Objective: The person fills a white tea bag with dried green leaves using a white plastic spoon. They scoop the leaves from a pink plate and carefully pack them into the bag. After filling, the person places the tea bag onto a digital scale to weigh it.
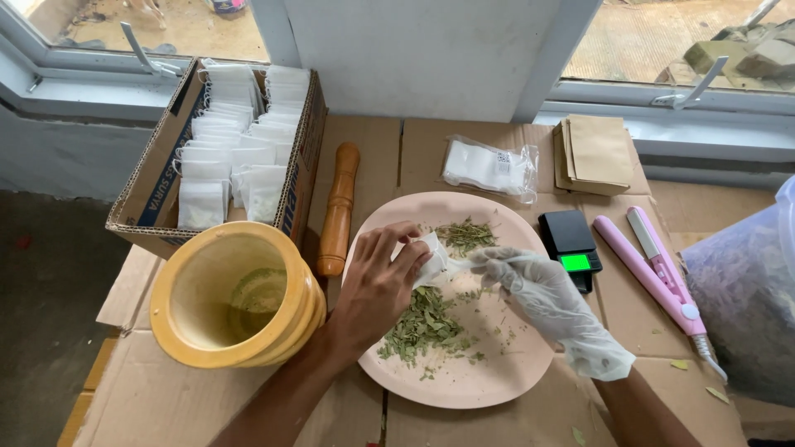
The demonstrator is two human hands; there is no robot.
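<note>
My bare left hand (377, 285) pinches a small white filter bag (432, 258) above a pale pink plate (497, 385). My right hand (542, 298), in a thin clear glove, holds the same bag from the other side, fingertips at its opening. Dried green leaves (422, 327) lie in a heap on the plate under my left hand, with a smaller scatter (465, 234) near the far rim.
A yellow mortar (236, 298) and wooden pestle (338, 211) sit left of the plate. A cardboard box of filled white bags (228, 141) stands behind. A black pocket scale (570, 246), pink flat sealing tool (654, 265), brown envelopes (596, 153), packet of empty bags (489, 168) and plastic sack of leaves (745, 306) lie right.
</note>
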